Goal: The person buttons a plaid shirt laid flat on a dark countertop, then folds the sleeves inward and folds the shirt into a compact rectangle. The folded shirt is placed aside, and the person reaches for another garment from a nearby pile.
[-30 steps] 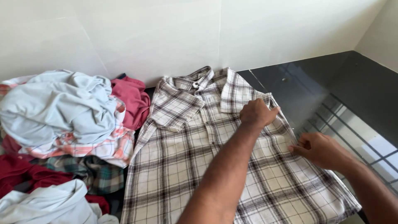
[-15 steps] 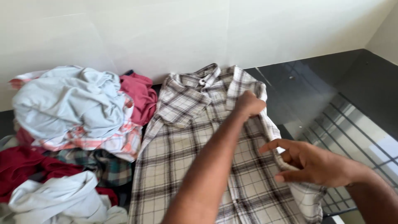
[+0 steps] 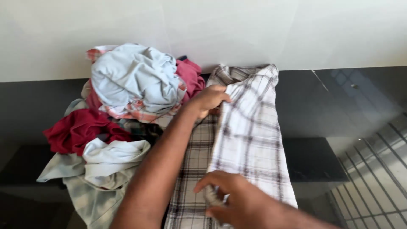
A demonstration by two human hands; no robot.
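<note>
1. Two hands: my left hand (image 3: 208,99) and right hand (image 3: 237,199) each close fingers on the plaid shirt (image 3: 250,135).
2. Shirt lies on the glossy black surface (image 3: 339,110), beside a clothes pile (image 3: 123,110), under a pale wall (image 3: 212,29).

Clothes pile (image 3: 123,123) on dark counter (image 3: 339,106) w/ pale wall (image 3: 254,29) behind; maybe tiled.

Only 1 view, from the head, looks steeply down and forward from close above the dark countertop (image 3: 339,110), facing the pale wall along its far edge; both forearms enter from the near edge.
</note>
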